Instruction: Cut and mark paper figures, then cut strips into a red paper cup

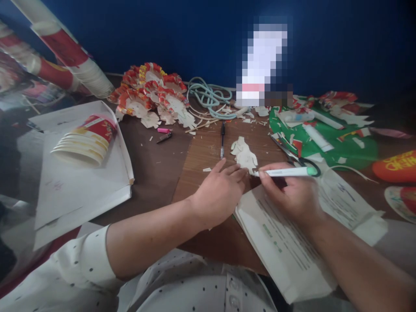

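Note:
My right hand (pixel 292 190) grips a white marker (pixel 279 172) with a light green end. Its tip touches or nearly touches the lower edge of a white paper cutout (pixel 243 154) with jagged edges. My left hand (pixel 221 190) lies flat on the brown table (pixel 195 177), fingers stretched out, their tips at the cutout's lower left edge. Just beyond that hand, a black pen (pixel 222 138) lies on the wood. Black-handled scissors (pixel 294 158) rest beyond my right hand, partly behind the marker.
Left, stacked paper cups (pixel 87 138) lie on white sheets (pixel 81 195). Red and white paper cutouts (pixel 152 93) and a coiled pale blue cord (pixel 211 97) sit at the back. A green mat (pixel 354 149) holds scraps and white tubes. A printed paper bag (pixel 282 242) lies below my right hand.

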Action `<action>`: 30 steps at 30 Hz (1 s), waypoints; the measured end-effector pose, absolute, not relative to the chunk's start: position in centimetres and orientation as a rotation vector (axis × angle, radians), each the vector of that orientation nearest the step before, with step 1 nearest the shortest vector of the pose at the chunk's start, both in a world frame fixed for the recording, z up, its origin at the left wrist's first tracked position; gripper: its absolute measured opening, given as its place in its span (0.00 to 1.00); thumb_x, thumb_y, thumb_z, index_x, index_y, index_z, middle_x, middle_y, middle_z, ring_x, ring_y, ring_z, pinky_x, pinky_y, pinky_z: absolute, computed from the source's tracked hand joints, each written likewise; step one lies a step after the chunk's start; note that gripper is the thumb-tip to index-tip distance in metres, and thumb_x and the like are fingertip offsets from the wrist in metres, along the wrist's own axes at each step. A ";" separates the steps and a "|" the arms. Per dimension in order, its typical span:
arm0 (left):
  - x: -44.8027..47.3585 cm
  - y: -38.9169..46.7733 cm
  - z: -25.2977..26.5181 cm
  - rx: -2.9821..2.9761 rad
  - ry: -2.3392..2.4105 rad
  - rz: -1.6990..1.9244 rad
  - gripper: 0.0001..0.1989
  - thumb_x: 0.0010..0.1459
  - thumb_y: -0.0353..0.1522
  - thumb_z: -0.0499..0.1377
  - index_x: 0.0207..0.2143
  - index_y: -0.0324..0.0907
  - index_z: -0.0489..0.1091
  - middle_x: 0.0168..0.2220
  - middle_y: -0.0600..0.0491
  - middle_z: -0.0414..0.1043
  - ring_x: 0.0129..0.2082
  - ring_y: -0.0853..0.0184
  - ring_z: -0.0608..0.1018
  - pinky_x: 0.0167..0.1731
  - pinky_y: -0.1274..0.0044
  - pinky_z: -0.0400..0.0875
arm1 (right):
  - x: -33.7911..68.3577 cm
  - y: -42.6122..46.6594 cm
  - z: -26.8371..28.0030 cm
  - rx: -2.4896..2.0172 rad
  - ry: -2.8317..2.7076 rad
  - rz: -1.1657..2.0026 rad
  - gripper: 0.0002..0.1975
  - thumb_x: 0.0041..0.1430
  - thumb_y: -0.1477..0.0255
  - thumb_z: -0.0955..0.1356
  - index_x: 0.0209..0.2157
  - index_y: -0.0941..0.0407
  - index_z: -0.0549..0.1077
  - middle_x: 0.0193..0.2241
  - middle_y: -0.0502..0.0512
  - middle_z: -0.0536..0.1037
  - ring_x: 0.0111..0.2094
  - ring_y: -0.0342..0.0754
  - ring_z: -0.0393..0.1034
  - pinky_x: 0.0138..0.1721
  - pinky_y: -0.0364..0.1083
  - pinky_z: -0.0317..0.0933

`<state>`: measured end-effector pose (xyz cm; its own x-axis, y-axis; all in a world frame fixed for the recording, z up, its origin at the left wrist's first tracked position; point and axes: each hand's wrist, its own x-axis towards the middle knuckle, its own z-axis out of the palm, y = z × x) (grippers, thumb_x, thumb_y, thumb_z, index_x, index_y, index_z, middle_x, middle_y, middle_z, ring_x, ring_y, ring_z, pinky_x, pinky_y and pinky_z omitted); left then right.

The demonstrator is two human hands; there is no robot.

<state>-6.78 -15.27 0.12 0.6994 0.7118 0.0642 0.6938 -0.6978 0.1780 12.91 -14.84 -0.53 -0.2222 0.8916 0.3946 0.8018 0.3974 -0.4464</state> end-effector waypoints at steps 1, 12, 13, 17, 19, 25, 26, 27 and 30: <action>-6.8 -15.3 0.1 2.761 1.149 0.192 0.19 0.62 0.29 0.48 0.54 0.37 0.66 0.59 0.47 0.65 0.60 0.62 0.65 0.63 0.63 0.48 | 12.9 -14.8 -0.6 -1.436 -2.063 0.203 0.08 0.60 0.66 0.65 0.34 0.54 0.74 0.31 0.53 0.80 0.31 0.48 0.75 0.34 0.44 0.66; -6.8 -14.2 -0.3 2.781 1.131 0.295 0.19 0.61 0.29 0.49 0.53 0.37 0.68 0.57 0.47 0.67 0.58 0.62 0.67 0.62 0.67 0.52 | 13.2 -13.9 -0.3 -1.344 -1.856 0.271 0.09 0.59 0.65 0.66 0.36 0.56 0.73 0.30 0.55 0.79 0.29 0.47 0.74 0.31 0.44 0.68; -6.8 -13.8 -0.2 2.791 1.130 0.297 0.19 0.62 0.29 0.48 0.52 0.37 0.69 0.57 0.47 0.67 0.58 0.62 0.67 0.62 0.68 0.53 | 13.2 -13.7 -0.2 -1.340 -1.809 0.281 0.09 0.59 0.65 0.66 0.36 0.56 0.73 0.29 0.55 0.79 0.28 0.47 0.73 0.30 0.44 0.68; -6.6 -12.4 0.4 2.824 1.155 0.259 0.19 0.62 0.28 0.47 0.52 0.37 0.69 0.55 0.46 0.69 0.55 0.64 0.70 0.58 0.72 0.60 | 13.3 -12.8 0.2 -1.355 -1.652 0.390 0.11 0.58 0.63 0.67 0.38 0.56 0.73 0.23 0.52 0.77 0.19 0.45 0.70 0.22 0.43 0.65; -6.6 -11.6 0.5 2.848 1.167 0.240 0.18 0.62 0.27 0.47 0.51 0.35 0.69 0.53 0.44 0.70 0.51 0.64 0.73 0.55 0.72 0.63 | 13.3 -12.5 0.7 -1.361 -1.612 0.412 0.12 0.58 0.63 0.67 0.37 0.57 0.74 0.21 0.51 0.76 0.18 0.45 0.70 0.20 0.42 0.64; -6.7 -8.1 -0.4 2.906 1.063 0.288 0.19 0.61 0.27 0.48 0.54 0.37 0.66 0.55 0.45 0.69 0.54 0.66 0.71 0.54 0.75 0.64 | 12.9 -11.5 2.6 -1.377 -1.586 0.379 0.13 0.57 0.62 0.67 0.36 0.57 0.74 0.18 0.49 0.74 0.17 0.45 0.70 0.21 0.43 0.63; -6.7 -7.5 -0.5 2.907 1.042 0.288 0.20 0.61 0.27 0.48 0.55 0.37 0.65 0.55 0.45 0.69 0.54 0.67 0.71 0.54 0.76 0.64 | 12.8 -11.2 2.9 -1.379 -1.593 0.370 0.13 0.57 0.62 0.67 0.36 0.57 0.74 0.17 0.49 0.74 0.17 0.45 0.70 0.21 0.43 0.63; -6.7 -6.9 -0.6 2.899 1.059 0.294 0.20 0.61 0.27 0.48 0.55 0.36 0.65 0.55 0.45 0.69 0.54 0.67 0.71 0.54 0.76 0.64 | 12.7 -10.8 3.1 -1.382 -1.599 0.356 0.12 0.57 0.62 0.67 0.35 0.57 0.74 0.16 0.48 0.73 0.17 0.45 0.69 0.21 0.43 0.62; -6.6 -5.9 -0.5 2.889 1.110 0.302 0.19 0.61 0.26 0.48 0.54 0.36 0.66 0.55 0.44 0.69 0.53 0.66 0.72 0.51 0.77 0.66 | 12.3 -9.6 3.0 -1.395 -1.607 0.303 0.12 0.57 0.62 0.67 0.34 0.57 0.75 0.15 0.48 0.73 0.18 0.46 0.70 0.23 0.44 0.63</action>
<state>-6.58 -5.88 -0.47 0.7264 0.6662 0.1688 0.6599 -0.7448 0.0995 12.30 -9.60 2.99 0.1043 0.8687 0.4842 0.6326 0.3177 -0.7063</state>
